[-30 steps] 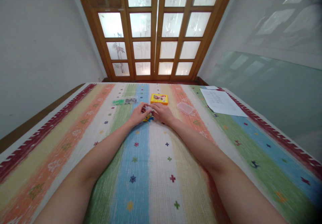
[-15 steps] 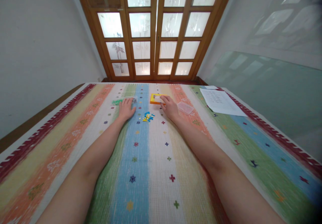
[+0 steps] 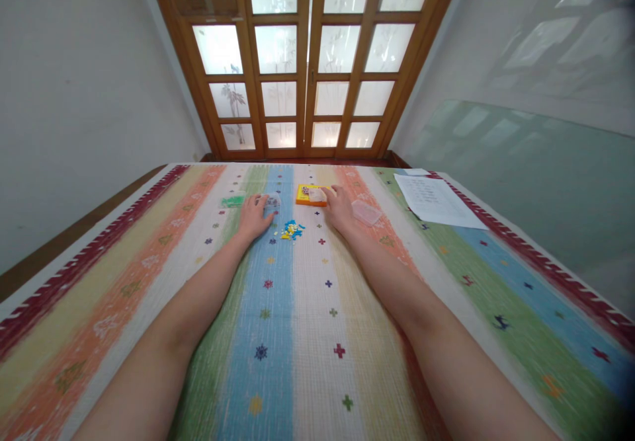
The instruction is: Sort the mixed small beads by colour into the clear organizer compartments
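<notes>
My left hand (image 3: 254,218) rests with its fingers apart over a clear plastic tray (image 3: 272,200). Small green pieces (image 3: 233,201) fill the tray's left end; dark bits show at its right end, and the hand covers the middle. Touching the right end of a flat yellow-orange box (image 3: 301,198) is my right hand (image 3: 340,211), its fingers and thumb parted. The box has a whitish patch and a black-and-white figure on top. A small pile of blue, yellow and white pieces (image 3: 292,231) lies between my hands, nearer to me.
A clear plastic lid or shallow tray (image 3: 366,213) lies right of my right hand. Farther right are printed paper sheets (image 3: 436,201). The striped tablecloth (image 3: 307,335) covers the table. Beyond its far edge stand wooden glass-paned doors (image 3: 302,77).
My left hand has shifted slightly right along the tray, uncovering more of the green pieces. My right hand has drawn back to the right, exposing more of the box top.
</notes>
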Demonstrator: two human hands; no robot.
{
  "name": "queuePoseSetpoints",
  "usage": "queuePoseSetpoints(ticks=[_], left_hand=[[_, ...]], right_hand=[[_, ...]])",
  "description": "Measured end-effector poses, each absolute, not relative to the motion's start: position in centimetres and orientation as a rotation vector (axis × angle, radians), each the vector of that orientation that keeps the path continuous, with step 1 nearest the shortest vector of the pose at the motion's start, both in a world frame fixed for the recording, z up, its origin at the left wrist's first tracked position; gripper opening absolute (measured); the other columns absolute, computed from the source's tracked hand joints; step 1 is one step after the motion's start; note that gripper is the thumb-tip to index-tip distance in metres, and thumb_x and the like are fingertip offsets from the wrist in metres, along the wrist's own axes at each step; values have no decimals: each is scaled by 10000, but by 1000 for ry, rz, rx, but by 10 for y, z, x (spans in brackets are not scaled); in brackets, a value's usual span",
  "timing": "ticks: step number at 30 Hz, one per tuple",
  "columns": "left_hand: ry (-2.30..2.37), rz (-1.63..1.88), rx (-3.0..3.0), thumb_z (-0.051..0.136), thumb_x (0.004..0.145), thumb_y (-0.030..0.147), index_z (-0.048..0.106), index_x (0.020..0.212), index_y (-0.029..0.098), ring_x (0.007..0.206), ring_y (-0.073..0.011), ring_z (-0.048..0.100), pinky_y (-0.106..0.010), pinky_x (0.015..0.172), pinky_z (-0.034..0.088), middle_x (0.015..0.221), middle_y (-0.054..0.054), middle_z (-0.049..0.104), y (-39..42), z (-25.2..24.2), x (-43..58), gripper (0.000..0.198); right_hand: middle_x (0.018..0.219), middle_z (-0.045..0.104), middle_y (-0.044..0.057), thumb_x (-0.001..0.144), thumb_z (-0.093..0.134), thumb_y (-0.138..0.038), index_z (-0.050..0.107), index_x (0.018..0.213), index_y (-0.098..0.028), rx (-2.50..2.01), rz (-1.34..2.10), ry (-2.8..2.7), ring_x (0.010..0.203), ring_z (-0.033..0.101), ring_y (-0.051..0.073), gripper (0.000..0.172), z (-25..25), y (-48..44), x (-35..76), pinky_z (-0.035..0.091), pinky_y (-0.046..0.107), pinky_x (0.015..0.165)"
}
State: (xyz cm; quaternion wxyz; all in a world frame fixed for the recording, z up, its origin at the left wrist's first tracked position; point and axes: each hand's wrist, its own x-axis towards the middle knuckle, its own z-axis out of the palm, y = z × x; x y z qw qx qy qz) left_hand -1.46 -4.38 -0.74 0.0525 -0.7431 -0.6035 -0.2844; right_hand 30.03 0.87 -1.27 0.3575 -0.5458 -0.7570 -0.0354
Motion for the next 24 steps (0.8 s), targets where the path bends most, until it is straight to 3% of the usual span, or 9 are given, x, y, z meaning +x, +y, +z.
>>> queuePoseSetpoints(ticks=[5, 12, 15, 20, 24], left_hand=[[-1964, -891, -2288, 704, 821, 392, 511, 1464, 177, 1422, -382, 425, -549, 1205, 335, 1515, -185, 471, -30, -19, -31, 705], [-1888, -904, -2387, 725, 797, 404, 641, 1297, 226, 1359, -360, 487, -527, 1187, 370, 1384, -142, 518, -28, -12, -39, 537], [-1878, -963, -2393, 759, 769, 382, 625, 1283, 210, 1427, -372, 418, -544, 1208, 333, 1455, -157, 476, -27, -15, -40, 559], [-1860, -1082, -2509, 737, 788, 360, 563, 1326, 202, 1230, -312, 585, -516, 1124, 439, 1307, -131, 619, -24, -18, -42, 587], [-1699, -1306, -2567, 718, 816, 365, 564, 1329, 210, 1186, -273, 604, -464, 1081, 477, 1291, -112, 620, -33, -9, -32, 558]], right_hand=[[1135, 608, 140, 957, 512, -220, 732, 1144, -197, -1358, -85, -1982, 1048, 563, 283, 289, -11, 5, 299, 498, 419, 934], [1169, 615, 131, 967, 541, -241, 726, 1125, -202, -1297, -77, -2091, 1053, 561, 270, 246, -13, 1, 292, 479, 404, 915], [1182, 632, 127, 961, 566, -236, 724, 1109, -212, -1259, -148, -2105, 1116, 548, 291, 219, -8, -5, 288, 446, 443, 966], [1206, 642, 135, 976, 558, -222, 721, 1113, -209, -1187, -192, -2097, 1161, 540, 306, 213, -3, -14, 281, 419, 493, 1021], [1276, 627, 126, 992, 575, -281, 702, 1213, -235, -936, -91, -2248, 1210, 544, 290, 259, 1, -23, 274, 451, 487, 1052]])
